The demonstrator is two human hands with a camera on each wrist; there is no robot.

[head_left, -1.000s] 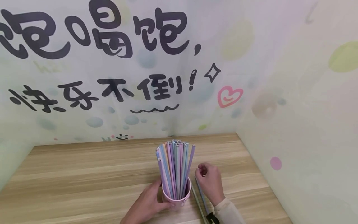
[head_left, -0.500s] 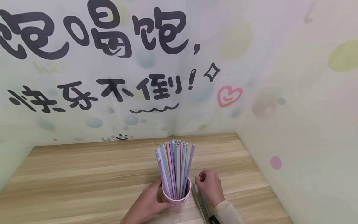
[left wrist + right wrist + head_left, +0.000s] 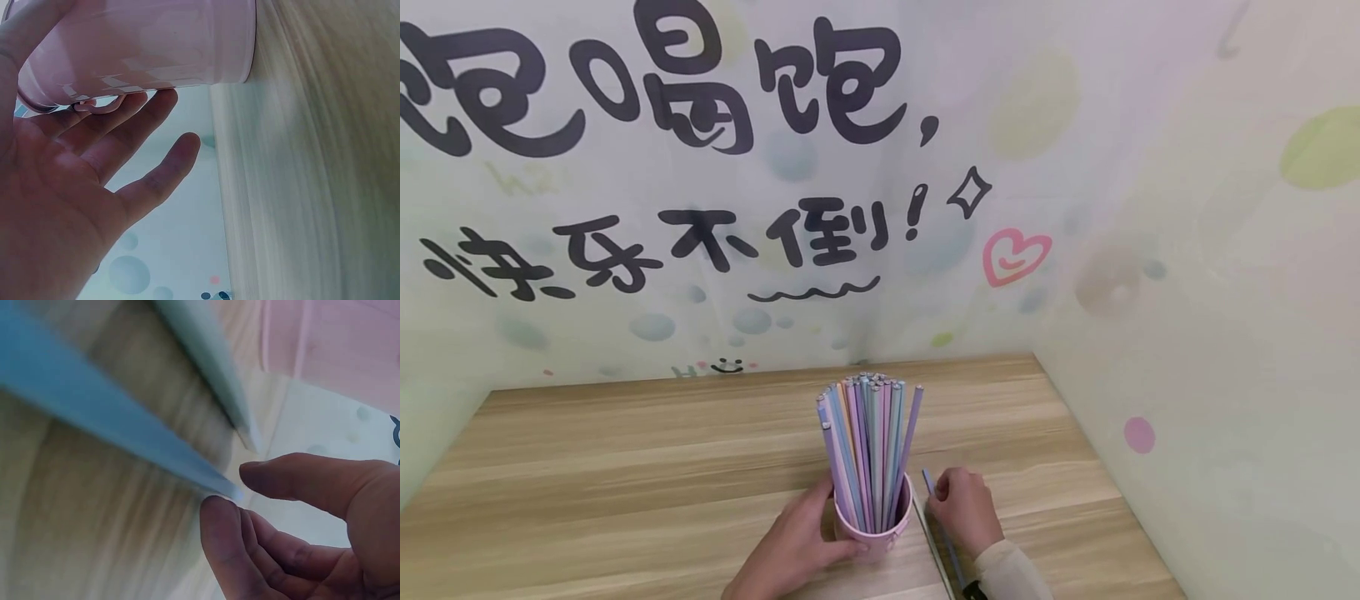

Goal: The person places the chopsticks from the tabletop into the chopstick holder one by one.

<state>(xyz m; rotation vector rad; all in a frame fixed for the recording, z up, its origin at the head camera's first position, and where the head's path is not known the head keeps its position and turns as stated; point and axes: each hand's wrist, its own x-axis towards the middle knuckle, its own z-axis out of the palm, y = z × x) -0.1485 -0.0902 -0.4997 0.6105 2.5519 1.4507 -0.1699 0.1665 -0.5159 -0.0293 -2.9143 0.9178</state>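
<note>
In the head view my left hand (image 3: 801, 533) grips a pink bucket-like cup (image 3: 868, 546), thumb on its near side. The left wrist view shows the fingers round the cup's wall, beside its small loop, with the little finger off it. A bunch of pastel pencils (image 3: 868, 458) stands upright in the cup. My right hand (image 3: 966, 508) is low over a blue pencil (image 3: 953, 557) lying on the table. In the right wrist view its index fingertip is right at the far end of this pencil (image 3: 144, 434), with the thumb curved opposite and a gap between them.
A pale green pencil (image 3: 934, 546) lies between the cup and the blue pencil. The wood-grain table (image 3: 647, 475) meets a printed wall (image 3: 715, 308) at the back and another wall (image 3: 1210, 333) on the right. A black wrist piece (image 3: 973, 590) sits near the right sleeve.
My right hand has shifted slightly toward me and down, and the blue pencil's far end now shows beyond it. The left hand and the cup stay in place.
</note>
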